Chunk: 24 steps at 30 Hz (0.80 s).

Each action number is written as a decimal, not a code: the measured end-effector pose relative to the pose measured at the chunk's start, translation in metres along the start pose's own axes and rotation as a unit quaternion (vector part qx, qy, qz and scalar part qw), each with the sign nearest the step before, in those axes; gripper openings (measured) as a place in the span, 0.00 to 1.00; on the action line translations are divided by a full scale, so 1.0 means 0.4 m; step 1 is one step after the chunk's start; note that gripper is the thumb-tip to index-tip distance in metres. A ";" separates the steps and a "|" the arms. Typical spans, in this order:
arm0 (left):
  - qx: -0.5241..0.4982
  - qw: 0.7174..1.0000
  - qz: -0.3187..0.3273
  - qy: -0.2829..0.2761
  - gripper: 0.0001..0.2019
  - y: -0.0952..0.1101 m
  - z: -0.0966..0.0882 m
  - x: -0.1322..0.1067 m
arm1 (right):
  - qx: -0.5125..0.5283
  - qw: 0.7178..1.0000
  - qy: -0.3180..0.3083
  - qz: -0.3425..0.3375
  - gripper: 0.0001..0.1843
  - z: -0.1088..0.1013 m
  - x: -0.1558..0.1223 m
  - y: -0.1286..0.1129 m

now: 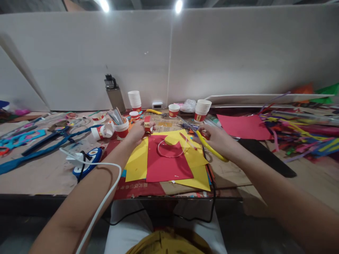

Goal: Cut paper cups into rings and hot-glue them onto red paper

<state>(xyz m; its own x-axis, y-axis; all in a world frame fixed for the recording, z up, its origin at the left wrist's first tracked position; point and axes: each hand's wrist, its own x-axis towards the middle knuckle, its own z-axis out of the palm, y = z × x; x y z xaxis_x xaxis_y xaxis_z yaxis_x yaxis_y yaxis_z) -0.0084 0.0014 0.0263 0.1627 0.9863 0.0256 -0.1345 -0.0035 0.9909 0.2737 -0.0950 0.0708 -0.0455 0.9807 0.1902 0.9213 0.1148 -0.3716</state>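
Note:
My left hand point(137, 132) is closed on a small red-and-cream piece of paper cup point(147, 123) behind the yellow paper. In my right hand point(212, 135) is a pair of scissors with a yellow handle point(210, 147), the blades pointing away toward the far left. Between my hands a red sheet of paper point(166, 167) lies over yellow paper point(136, 162). On the red sheet rest a thin pale ring point(158, 150) and a small yellow paper piece point(171, 140). A red pen point(188, 141) lies on the yellow paper beside my right hand.
Behind my hands stand stacks of paper cups point(134, 98), a single cup point(173, 110) and a bottle point(115, 97). A cup with tools point(122, 127) is beside my left wrist. A white cable point(106, 197) crosses my left forearm. Colourful strips point(304, 137) are heaped at the right.

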 end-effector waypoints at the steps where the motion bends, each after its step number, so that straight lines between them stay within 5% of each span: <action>1: 0.003 1.000 0.001 -0.003 0.14 -0.001 0.005 -0.003 | -0.010 1.000 -0.008 -0.005 0.23 0.001 -0.010 0.005; 4: 0.010 1.000 0.007 -0.005 0.12 -0.005 0.012 -0.008 | -0.034 0.999 -0.010 0.004 0.23 0.005 -0.041 0.017; 14: 0.042 0.999 0.028 -0.017 0.10 -0.022 0.018 -0.005 | -0.149 0.971 0.024 0.184 0.27 -0.013 -0.100 0.157; 24: 0.050 0.999 0.023 -0.001 0.11 -0.021 0.020 -0.005 | -0.241 0.953 0.013 0.183 0.26 0.004 -0.094 0.228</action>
<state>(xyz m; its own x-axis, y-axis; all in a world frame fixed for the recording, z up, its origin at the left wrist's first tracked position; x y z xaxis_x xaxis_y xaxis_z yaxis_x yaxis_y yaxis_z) 0.0001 -0.0020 0.0192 0.1606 0.9844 0.0721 -0.0446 -0.0657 0.9968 0.3588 -0.1212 0.0281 0.3164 0.9364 0.1520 0.9444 -0.3260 0.0426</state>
